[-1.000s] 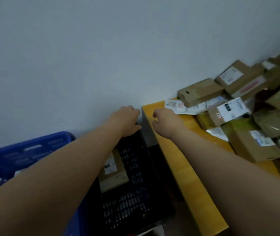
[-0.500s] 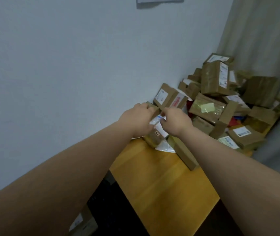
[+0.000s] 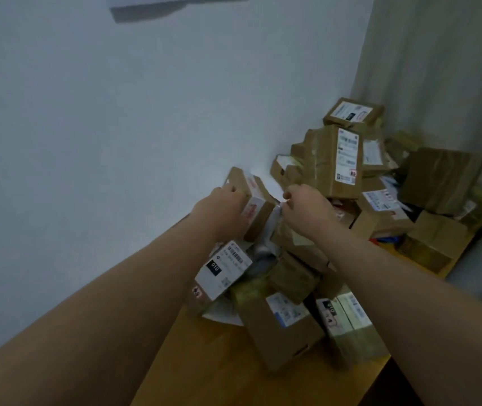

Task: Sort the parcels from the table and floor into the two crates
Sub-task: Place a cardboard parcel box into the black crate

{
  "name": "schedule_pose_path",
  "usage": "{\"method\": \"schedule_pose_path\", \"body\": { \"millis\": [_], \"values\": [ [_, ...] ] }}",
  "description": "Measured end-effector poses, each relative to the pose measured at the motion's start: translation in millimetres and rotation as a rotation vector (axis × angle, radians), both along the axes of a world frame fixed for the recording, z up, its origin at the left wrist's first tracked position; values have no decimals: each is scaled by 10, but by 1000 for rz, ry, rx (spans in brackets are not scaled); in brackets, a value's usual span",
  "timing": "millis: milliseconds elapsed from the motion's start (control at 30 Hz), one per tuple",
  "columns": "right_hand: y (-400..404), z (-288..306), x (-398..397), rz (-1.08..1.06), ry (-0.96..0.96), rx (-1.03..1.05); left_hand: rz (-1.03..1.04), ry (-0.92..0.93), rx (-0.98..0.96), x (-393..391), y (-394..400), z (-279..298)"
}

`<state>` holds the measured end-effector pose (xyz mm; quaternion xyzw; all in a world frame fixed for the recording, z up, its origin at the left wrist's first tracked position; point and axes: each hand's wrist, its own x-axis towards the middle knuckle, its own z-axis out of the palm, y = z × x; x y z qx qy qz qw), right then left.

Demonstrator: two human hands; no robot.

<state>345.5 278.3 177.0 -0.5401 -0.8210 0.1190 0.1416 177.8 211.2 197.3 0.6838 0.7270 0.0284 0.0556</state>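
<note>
Gripping a brown box [image 3: 250,200], left hand [image 3: 223,205].

Two bare forearms run in from the lower left and lower right of the frame, with no sleeves, watch or rings in view; the left hand [image 3: 228,206] and right hand [image 3: 304,206] wear no gloves
</note>
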Motion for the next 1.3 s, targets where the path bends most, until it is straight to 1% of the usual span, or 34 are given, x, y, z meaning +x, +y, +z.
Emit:
{"method": "schedule_pose_path", "body": {
  "millis": [67, 167, 300, 467, 600, 667, 733, 833, 1000, 1233, 1300],
  "values": [
    [198, -75, -77, 26, 44, -32, 51, -1, -33, -61, 117, -87],
    [492, -200, -241, 57, 26, -105, 98, 22, -55, -259, 163, -196],
    [821, -372, -562, 0, 55, -283, 141, 29, -76, -525, 154, -246],
    [1026, -568, -1016, -114, -74, -390, 167, 51, -108, -704, 189, -305],
    [1213, -626, -1227, -111, -162, -459, 169, 52, -108, -853, 233, -360],
    [1254, -695, -1266, -108, -181, -497, 176, 41, -126, -906, 233, -411],
    [1251, -774, -1257, -158, -160, -535, 185, 25, -147, -941, 211, -472],
    [1218, -838, -1216, -227, -111, -512, 199, 9, -176, -972, 163, -546],
    [1160, -752, -1220, -244, -35, -448, 200, 5, -174, -979, 103, -575],
    [963, -462, -1074, -216, 79, -399, 189, -8, -101, -925, -33, -402],
    [828, -354, -1014, -183, 154, -390, 198, -12, -68, -913, -121, -325]
  ]
}}
